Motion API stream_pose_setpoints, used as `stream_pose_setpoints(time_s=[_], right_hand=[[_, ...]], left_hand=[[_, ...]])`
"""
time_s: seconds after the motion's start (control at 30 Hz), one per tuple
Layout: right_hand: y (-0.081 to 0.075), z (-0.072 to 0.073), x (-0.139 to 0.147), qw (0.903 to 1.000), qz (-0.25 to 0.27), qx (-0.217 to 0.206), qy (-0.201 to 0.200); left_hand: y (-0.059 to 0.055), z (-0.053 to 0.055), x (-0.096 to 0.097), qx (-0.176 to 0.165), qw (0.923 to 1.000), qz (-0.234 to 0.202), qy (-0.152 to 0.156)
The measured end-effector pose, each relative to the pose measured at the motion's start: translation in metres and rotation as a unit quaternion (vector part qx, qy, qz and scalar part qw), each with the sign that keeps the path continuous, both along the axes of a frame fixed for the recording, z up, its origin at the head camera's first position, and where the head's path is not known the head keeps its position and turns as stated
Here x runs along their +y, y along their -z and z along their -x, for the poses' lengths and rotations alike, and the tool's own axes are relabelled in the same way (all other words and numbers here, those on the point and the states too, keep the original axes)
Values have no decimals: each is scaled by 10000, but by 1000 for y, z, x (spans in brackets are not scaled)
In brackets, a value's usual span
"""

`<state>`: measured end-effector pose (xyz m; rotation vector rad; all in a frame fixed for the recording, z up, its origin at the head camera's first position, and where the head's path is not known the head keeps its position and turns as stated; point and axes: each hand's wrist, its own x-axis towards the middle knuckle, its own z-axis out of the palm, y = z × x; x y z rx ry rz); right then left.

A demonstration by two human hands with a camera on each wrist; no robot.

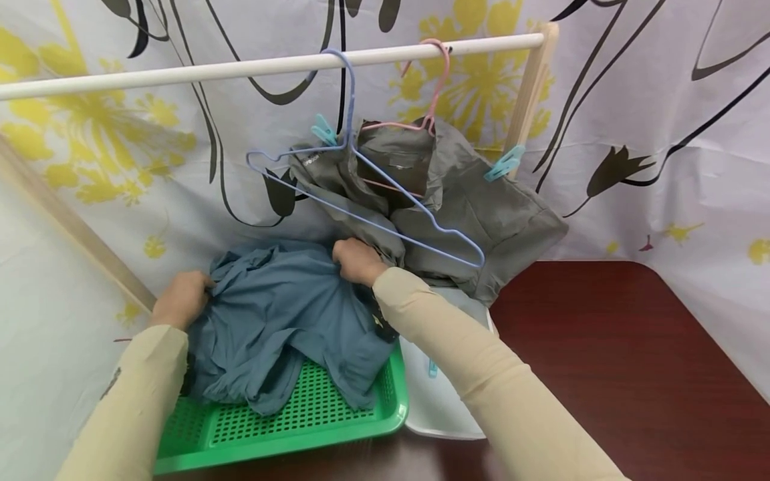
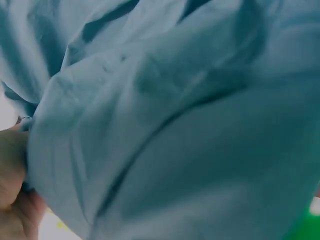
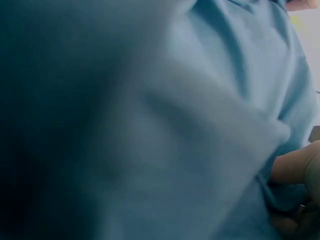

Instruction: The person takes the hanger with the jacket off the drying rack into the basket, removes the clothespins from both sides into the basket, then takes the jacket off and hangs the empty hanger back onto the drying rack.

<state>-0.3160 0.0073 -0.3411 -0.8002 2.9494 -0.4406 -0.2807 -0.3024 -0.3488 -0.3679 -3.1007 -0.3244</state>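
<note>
A crumpled blue garment (image 1: pixel 271 314) spreads above the green basket (image 1: pixel 394 401), its lower folds hanging into it. My left hand (image 1: pixel 182 298) grips the garment's left edge. On the opposite side my right hand (image 1: pixel 359 260) holds its upper right edge, close to the hanging grey garment. Blue cloth fills most of both wrist views. Curled fingers (image 2: pixel 12 185) show at the cloth's edge in the left wrist view, and part of the right hand (image 3: pixel 300 175) at the right of the other.
A white rail (image 1: pixel 240 72) on wooden posts carries a blue hanger (image 1: pixel 385 230) and a pink hanger (image 1: pixel 442 80) bearing a grey garment (image 1: pixel 505 227). Light-blue clothespins (image 1: pixel 506 164) are clipped nearby. A white tray (image 1: pixel 439 407) stands right of the basket on the dark red table (image 1: pixel 601 361).
</note>
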Motion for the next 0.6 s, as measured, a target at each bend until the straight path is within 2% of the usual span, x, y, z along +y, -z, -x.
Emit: stream_pose_setpoints(time_s=[0.13,0.23,0.4,0.6], right_hand=[[1,2,1,9986,393,333,-147],[-1,1,2,9941,993,408,-153],[-10,-2,-1,9768,2110,312,171],[-36,-9,-9,9511,3036,187,544]], left_hand=[[-3,-2,-1,431,9989,-172,62],[-7,-4,-1,623,9965,-552,-82],[-20,-7,0,1155,9845,-1296,-266],[-47,-9,7,1704,9694,-1707,-462]])
